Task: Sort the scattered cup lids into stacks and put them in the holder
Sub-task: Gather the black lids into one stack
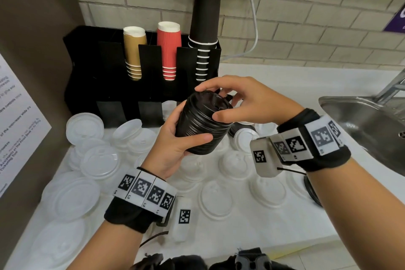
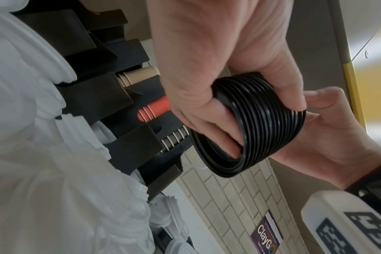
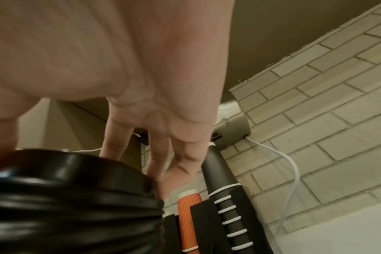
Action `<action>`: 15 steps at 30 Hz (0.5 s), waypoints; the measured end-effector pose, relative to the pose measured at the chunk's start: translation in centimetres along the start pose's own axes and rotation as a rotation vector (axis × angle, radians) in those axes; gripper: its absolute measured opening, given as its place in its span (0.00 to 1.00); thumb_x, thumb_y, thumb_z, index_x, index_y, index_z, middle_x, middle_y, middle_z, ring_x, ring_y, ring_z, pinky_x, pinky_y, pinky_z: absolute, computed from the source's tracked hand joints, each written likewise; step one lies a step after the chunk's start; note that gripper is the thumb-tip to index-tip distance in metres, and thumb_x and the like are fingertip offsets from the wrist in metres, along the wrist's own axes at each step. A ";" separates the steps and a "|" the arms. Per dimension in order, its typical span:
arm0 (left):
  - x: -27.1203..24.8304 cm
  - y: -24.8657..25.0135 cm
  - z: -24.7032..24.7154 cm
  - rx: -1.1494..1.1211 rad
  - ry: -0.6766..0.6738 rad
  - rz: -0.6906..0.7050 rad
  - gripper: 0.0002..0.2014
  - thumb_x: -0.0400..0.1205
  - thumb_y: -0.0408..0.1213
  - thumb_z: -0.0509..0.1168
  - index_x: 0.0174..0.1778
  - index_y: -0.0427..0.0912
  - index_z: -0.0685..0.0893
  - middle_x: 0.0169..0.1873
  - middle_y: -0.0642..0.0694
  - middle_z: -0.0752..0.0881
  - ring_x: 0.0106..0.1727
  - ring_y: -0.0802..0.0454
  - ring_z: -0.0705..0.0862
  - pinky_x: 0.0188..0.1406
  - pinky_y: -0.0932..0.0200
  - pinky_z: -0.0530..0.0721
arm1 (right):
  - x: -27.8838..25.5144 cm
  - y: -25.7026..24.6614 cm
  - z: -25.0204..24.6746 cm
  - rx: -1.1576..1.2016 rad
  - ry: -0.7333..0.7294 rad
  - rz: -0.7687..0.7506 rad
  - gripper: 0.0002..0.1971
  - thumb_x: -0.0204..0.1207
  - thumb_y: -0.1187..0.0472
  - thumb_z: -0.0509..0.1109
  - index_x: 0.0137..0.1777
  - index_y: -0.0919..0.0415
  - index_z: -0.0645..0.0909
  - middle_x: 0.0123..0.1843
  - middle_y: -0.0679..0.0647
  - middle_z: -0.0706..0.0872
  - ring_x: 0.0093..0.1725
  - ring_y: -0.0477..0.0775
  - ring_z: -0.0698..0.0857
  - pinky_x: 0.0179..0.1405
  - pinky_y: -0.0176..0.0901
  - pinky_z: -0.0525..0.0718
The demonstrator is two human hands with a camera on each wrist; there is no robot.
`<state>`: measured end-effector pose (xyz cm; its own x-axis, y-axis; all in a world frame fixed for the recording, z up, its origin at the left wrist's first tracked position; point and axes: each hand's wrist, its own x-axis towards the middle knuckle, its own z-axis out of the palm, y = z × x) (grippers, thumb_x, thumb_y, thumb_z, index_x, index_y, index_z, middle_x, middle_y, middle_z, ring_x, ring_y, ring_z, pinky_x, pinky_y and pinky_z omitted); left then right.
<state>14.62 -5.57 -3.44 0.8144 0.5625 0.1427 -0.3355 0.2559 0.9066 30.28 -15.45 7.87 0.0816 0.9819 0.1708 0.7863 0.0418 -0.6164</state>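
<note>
A stack of black cup lids (image 1: 202, 121) is held tilted in the air in front of the black holder (image 1: 87, 76). My left hand (image 1: 173, 144) grips the stack from below, thumb across its side. My right hand (image 1: 236, 101) sits over the top end, fingertips and thumb on the uppermost lid's rim. In the left wrist view the black stack (image 2: 261, 130) shows ribbed edges, with my fingers curled inside its open end. The right wrist view shows the stack (image 3: 72, 202) blurred under my fingers (image 3: 178, 165). Several white lids (image 1: 98, 160) lie scattered on the counter.
The holder carries gold cups (image 1: 133, 50), red cups (image 1: 168, 48) and tall black cups (image 1: 205, 28) in its upper slots. A steel sink (image 1: 368, 125) lies at the right. A few black lids (image 1: 237, 128) rest behind the stack. A white cable (image 1: 254, 17) hangs down the brick wall.
</note>
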 end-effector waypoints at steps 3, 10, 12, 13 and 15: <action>0.2 -0.2 -0.1 -0.002 0.001 0.002 0.40 0.64 0.26 0.78 0.72 0.53 0.77 0.64 0.43 0.85 0.64 0.47 0.86 0.50 0.54 0.88 | 0.0 0.1 0.1 -0.002 -0.005 0.014 0.26 0.69 0.63 0.79 0.68 0.48 0.80 0.61 0.46 0.84 0.50 0.36 0.80 0.46 0.25 0.78; 0.6 -0.6 -0.2 0.006 0.012 0.014 0.35 0.63 0.28 0.78 0.65 0.59 0.82 0.58 0.50 0.89 0.62 0.49 0.87 0.48 0.58 0.87 | 0.7 0.0 0.5 -0.071 -0.065 -0.004 0.28 0.70 0.59 0.79 0.71 0.48 0.79 0.61 0.46 0.81 0.57 0.35 0.79 0.50 0.22 0.73; 0.8 -0.5 -0.3 -0.006 0.028 0.020 0.38 0.64 0.27 0.78 0.70 0.53 0.79 0.58 0.50 0.89 0.62 0.49 0.87 0.49 0.58 0.87 | 0.8 0.1 -0.1 -0.051 -0.110 -0.018 0.30 0.71 0.54 0.79 0.73 0.43 0.75 0.64 0.46 0.79 0.61 0.33 0.77 0.53 0.21 0.73; 0.9 -0.4 -0.4 -0.015 0.043 0.027 0.40 0.63 0.26 0.79 0.72 0.51 0.77 0.58 0.49 0.89 0.62 0.49 0.87 0.49 0.58 0.87 | 0.8 0.3 -0.6 0.000 -0.095 -0.014 0.30 0.71 0.51 0.77 0.73 0.41 0.73 0.65 0.43 0.78 0.61 0.29 0.75 0.54 0.20 0.72; 1.0 0.0 -0.6 -0.035 0.079 0.047 0.45 0.60 0.28 0.82 0.75 0.47 0.75 0.58 0.48 0.89 0.62 0.49 0.87 0.51 0.57 0.88 | 1.0 1.5 -1.6 0.093 0.023 0.060 0.22 0.76 0.46 0.71 0.70 0.39 0.75 0.65 0.39 0.79 0.58 0.25 0.75 0.54 0.18 0.73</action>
<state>15.12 -4.49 -3.51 0.7578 0.6345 0.1521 -0.3903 0.2540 0.8849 32.50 -14.71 8.36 0.1417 0.9788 0.1478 0.7196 0.0006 -0.6944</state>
